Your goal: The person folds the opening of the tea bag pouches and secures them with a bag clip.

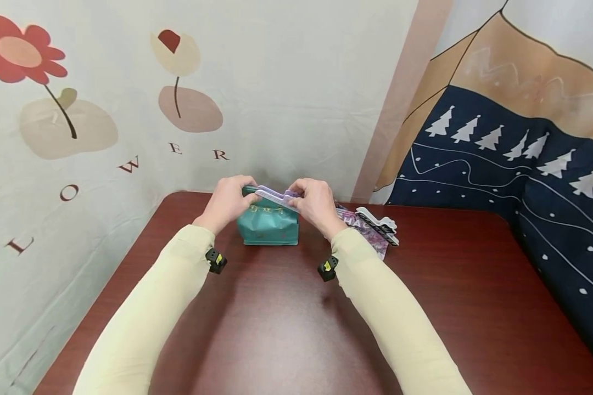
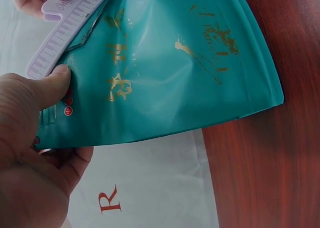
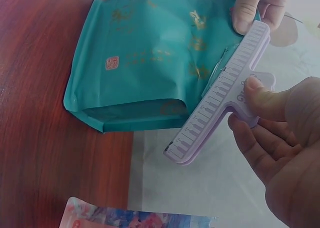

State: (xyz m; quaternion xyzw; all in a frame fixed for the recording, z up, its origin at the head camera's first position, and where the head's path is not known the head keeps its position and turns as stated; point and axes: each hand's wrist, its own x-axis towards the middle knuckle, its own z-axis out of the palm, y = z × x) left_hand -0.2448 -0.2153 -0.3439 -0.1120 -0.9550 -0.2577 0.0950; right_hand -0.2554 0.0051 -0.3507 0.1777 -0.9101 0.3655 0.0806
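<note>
A teal pouch with gold lettering [image 1: 269, 229] stands upright near the back of the table. My left hand [image 1: 225, 202] pinches its top corner between thumb and fingers, which the left wrist view shows closely. With thumb and fingers, my right hand [image 3: 287, 123] grips the handle of a long lilac bag clip [image 3: 220, 92] printed with piano keys. The clip lies along the pouch's folded top edge, and one end of it sticks out past the pouch. Whether its bars fully clamp the top cannot be told.
Right of the pouch, partly behind my right forearm, lies a pink-purple patterned packet [image 1: 370, 235]. White and black clips [image 1: 379, 224] lie on or beside it. A printed cloth wall [image 1: 286, 109] rises behind the brown table [image 1: 277, 329], and a navy tree-patterned cloth [image 1: 474, 159] borders the right.
</note>
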